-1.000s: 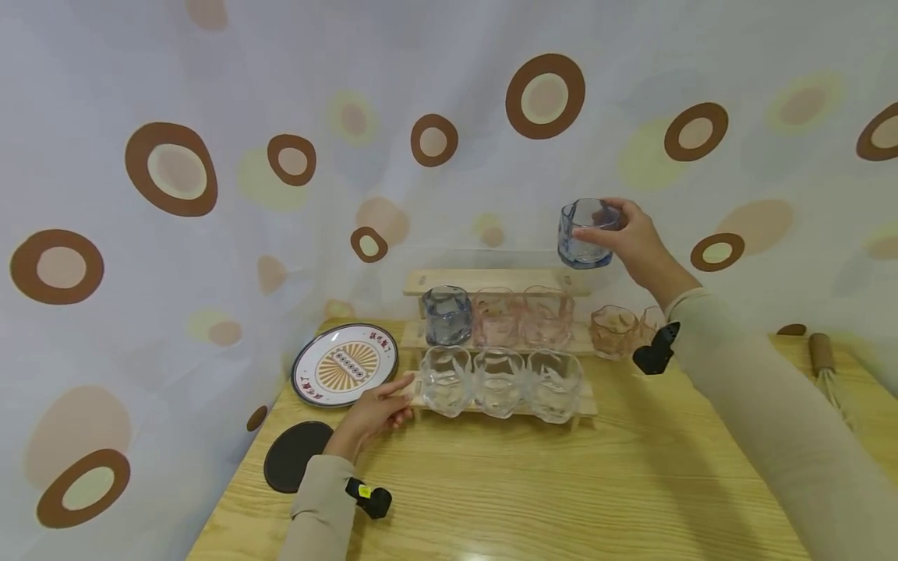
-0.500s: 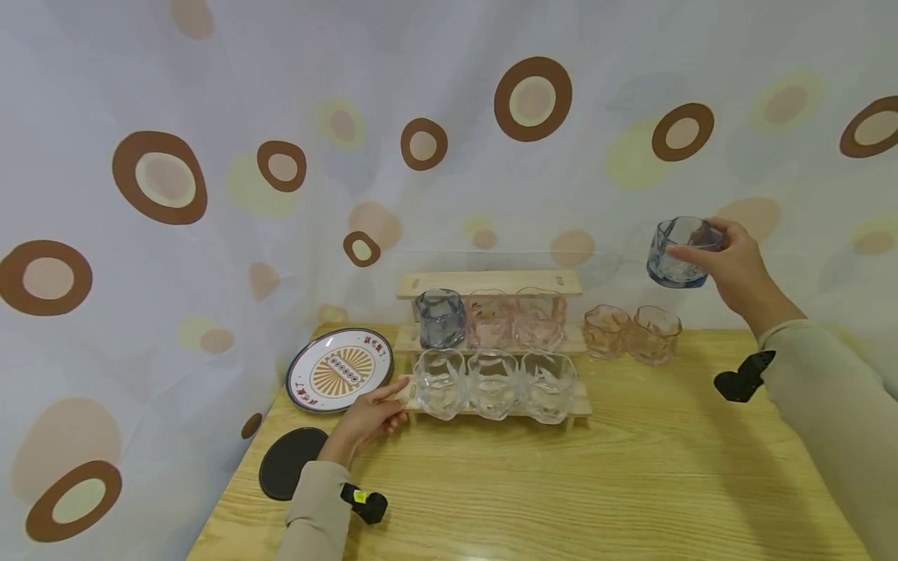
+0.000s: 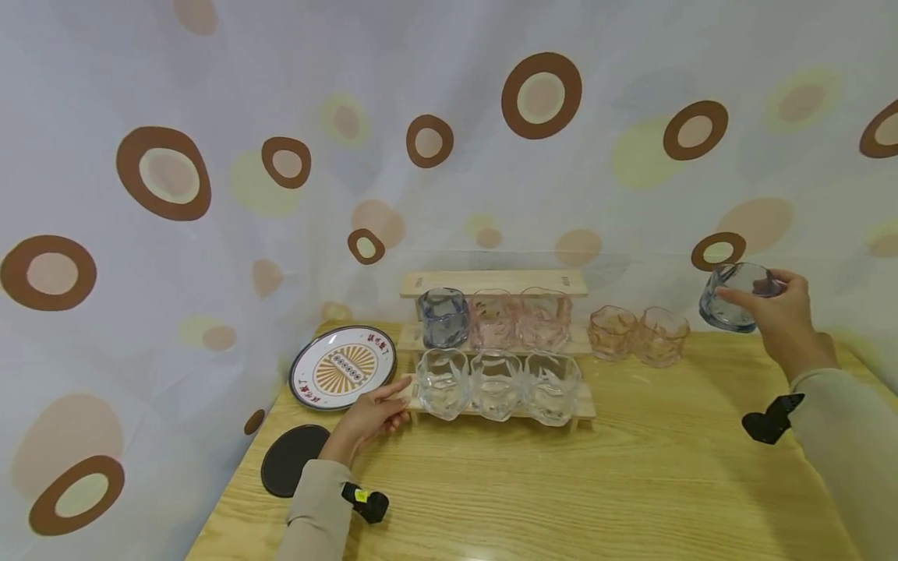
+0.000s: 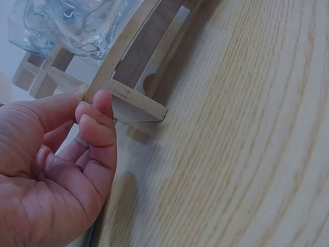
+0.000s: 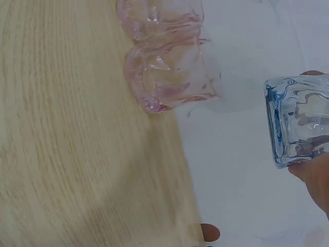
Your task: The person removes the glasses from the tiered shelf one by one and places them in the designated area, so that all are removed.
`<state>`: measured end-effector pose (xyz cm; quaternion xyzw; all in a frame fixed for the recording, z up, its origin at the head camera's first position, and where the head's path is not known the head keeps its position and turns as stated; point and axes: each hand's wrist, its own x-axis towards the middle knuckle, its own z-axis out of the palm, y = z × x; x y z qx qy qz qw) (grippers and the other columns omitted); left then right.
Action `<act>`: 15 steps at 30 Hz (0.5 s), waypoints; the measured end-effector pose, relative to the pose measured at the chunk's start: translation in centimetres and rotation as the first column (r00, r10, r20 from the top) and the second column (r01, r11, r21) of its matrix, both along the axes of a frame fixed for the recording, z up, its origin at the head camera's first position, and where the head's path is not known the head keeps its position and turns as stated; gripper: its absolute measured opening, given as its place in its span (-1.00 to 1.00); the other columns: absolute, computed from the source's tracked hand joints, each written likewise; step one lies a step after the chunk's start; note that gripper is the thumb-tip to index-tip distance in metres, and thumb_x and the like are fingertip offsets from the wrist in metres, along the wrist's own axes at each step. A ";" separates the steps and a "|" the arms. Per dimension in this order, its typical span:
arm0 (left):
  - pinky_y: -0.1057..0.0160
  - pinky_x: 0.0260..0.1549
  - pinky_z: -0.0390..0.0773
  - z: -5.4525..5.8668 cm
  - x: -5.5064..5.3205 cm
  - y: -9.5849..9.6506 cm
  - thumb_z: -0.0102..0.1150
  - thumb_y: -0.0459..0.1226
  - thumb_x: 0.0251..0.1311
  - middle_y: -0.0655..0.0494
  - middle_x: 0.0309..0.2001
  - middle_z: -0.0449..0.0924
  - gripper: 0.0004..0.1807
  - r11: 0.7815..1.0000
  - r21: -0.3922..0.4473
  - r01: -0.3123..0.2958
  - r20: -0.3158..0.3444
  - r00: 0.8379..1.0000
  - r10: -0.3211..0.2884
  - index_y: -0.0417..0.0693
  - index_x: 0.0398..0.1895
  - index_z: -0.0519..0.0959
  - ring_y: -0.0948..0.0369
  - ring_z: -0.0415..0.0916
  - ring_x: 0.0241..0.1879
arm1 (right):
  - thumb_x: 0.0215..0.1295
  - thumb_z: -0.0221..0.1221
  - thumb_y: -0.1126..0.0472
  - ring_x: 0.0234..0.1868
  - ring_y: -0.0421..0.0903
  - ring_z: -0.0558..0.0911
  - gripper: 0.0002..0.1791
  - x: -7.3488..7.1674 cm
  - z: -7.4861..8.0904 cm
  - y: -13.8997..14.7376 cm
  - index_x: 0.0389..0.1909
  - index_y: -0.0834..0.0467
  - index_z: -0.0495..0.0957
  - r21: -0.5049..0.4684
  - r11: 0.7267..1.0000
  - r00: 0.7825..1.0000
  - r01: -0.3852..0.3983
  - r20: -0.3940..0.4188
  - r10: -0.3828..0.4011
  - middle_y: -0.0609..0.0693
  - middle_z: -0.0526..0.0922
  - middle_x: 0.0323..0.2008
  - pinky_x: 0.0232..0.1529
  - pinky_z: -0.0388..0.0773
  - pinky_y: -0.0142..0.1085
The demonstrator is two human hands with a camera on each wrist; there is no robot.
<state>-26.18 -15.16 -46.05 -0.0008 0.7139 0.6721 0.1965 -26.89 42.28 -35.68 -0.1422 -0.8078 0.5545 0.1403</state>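
Observation:
In the head view my right hand (image 3: 789,315) grips a blue glass (image 3: 730,300) by its sides, held upright above the table at the right. The right wrist view shows that glass (image 5: 298,121) well apart from the pink glasses. My left hand (image 3: 372,413) pinches the left end of the lowest shelf of a wooden rack (image 3: 414,399); the left wrist view shows thumb and fingertips on the board's end (image 4: 100,85). Clear glasses (image 3: 496,386) line the front shelf. Behind them stand one blue glass (image 3: 444,318) and two pink glasses (image 3: 543,319). The rack's top shelf (image 3: 493,284) is bare.
Two pink glasses (image 3: 662,336) stand side by side on the table right of the rack. A patterned plate (image 3: 344,366) and a black round mat (image 3: 291,460) lie at the left. A patterned curtain (image 3: 477,187) hangs behind the wooden table (image 3: 561,499).
My right hand has carried the blue glass from above the rack's right end to the right and then down, past the two pink glasses. The left hand keeps its place on the rack.

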 end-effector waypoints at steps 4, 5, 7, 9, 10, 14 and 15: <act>0.41 -0.56 0.34 0.0 -0.1 0.1 0.05 -0.35 0.33 0.10 -0.55 0.58 -0.47 1.000 -0.001 -0.012 0.007 1.000 0.012 -0.02 0.37 0.32 0.33 0.35 -0.60 | 0.20 0.18 -0.17 0.31 0.10 0.09 0.12 0.4 -1.5 0.8 0.45 0.01 -0.45 -0.011 1.000 0.999 0.001 0.044 -0.001 0.15 -0.03 0.29 0.31 0.02 0.07; 0.40 -0.56 0.34 0.1 -0.1 0.1 0.05 -0.36 0.33 0.10 -0.55 0.58 -0.47 1.000 -0.001 -0.013 0.006 1.000 0.013 -0.02 0.37 0.32 0.33 0.35 -0.60 | 0.20 0.17 -0.19 0.37 0.19 -0.03 0.14 0.5 -1.9 1.0 0.44 0.02 -0.49 -0.012 1.000 0.998 0.003 0.062 -0.003 0.26 -0.16 0.35 0.31 -0.03 0.14; 0.40 -0.56 0.34 0.1 -0.2 0.1 0.05 -0.36 0.33 0.10 -0.56 0.58 -0.47 1.000 0.000 -0.013 0.004 1.000 0.013 -0.02 0.36 0.32 0.33 0.34 -0.61 | 0.19 0.14 -0.24 0.40 0.29 -0.19 0.17 0.6 -2.6 1.3 0.44 0.01 -0.55 -0.013 1.000 0.995 0.015 0.100 -0.014 0.32 -0.42 0.40 0.27 -0.03 0.22; 0.40 -0.57 0.34 0.2 -0.3 0.1 0.05 -0.36 0.32 0.11 -0.57 0.57 -0.47 1.000 0.001 -0.013 0.000 1.000 0.013 -0.03 0.36 0.32 0.33 0.34 -0.61 | 0.17 0.15 -0.26 0.39 0.32 -0.20 0.19 0.5 -3.3 1.5 0.43 0.00 -0.56 -0.031 0.999 0.992 0.035 0.120 -0.031 0.31 -0.45 0.40 0.26 -0.02 0.23; 0.40 -0.57 0.34 0.3 -0.3 0.1 0.05 -0.37 0.32 0.11 -0.57 0.58 -0.47 1.000 0.003 -0.013 -0.003 1.000 0.013 -0.03 0.36 0.32 0.33 0.35 -0.61 | 0.16 0.15 -0.27 0.40 0.31 -0.21 0.19 0.5 -3.7 1.5 0.43 0.00 -0.56 -0.041 0.998 0.992 0.043 0.124 -0.038 0.30 -0.45 0.40 0.26 -0.01 0.22; 0.41 -0.57 0.35 0.5 -0.6 0.2 0.06 -0.36 0.32 0.11 -0.56 0.58 -0.47 1.000 0.000 -0.007 -0.013 1.000 0.007 -0.03 0.36 0.33 0.33 0.35 -0.61 | 0.17 0.19 -0.19 0.43 0.17 -0.21 0.13 0.1 -5.0 1.5 0.41 -0.03 -0.49 -0.093 0.994 0.994 0.065 0.098 -0.056 0.22 -0.40 0.39 0.36 -0.08 0.07; 0.42 -0.57 0.35 0.6 -0.7 0.2 0.06 -0.36 0.32 0.11 -0.56 0.58 -0.48 1.000 -0.001 -0.005 -0.013 1.000 0.005 -0.03 0.36 0.33 0.33 0.35 -0.61 | 0.17 0.20 -0.17 0.43 0.11 -0.19 0.10 -0.1 -5.3 1.4 0.41 -0.05 -0.45 -0.100 0.992 0.994 0.073 0.091 -0.064 0.18 -0.35 0.39 0.37 -0.07 0.01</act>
